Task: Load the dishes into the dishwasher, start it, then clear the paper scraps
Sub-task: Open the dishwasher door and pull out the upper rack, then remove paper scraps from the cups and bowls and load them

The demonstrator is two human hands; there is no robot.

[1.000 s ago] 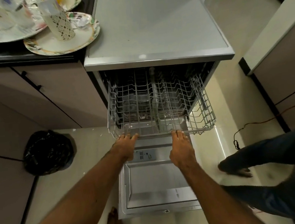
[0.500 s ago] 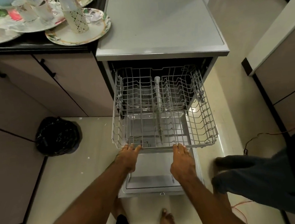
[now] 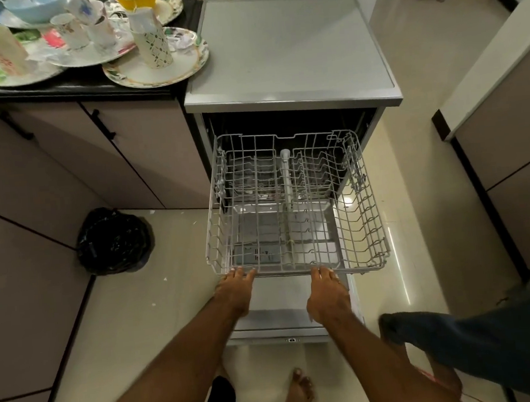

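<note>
Pale coated-wire rack (image 3: 292, 205), smooth, dishwasher top (image 3: 287, 53) matt grey metal-look with brushed front edge, worktop (image 3: 74, 85) glossy black, plates (image 3: 155, 71) glazed and printed, cupboard fronts (image 3: 145, 153) matt, floor (image 3: 132, 309) glossy pale tile, bin bag (image 3: 113, 241) crinkled shiny black plastic

Your body, item by item:

1. Your left hand (image 3: 236, 293), just below the centre of the frame: bare, with knuckles and tendons showing plainly.
2. Your left forearm (image 3: 163, 380), lower left: bare and lean, uncovered all the way to the bottom edge of the frame.
3. Your right hand (image 3: 326, 294), lower centre: bare. There is a small pale glint near the base of one finger, too small to tell what it is.
4. Your right forearm (image 3: 394, 371), lower right: bare to the frame's edge.
5. Your trouser leg (image 3: 220, 401), bottom centre: dark, near-black cloth.
6. Your foot (image 3: 299, 390), bottom centre: bare, toes visible.
</note>
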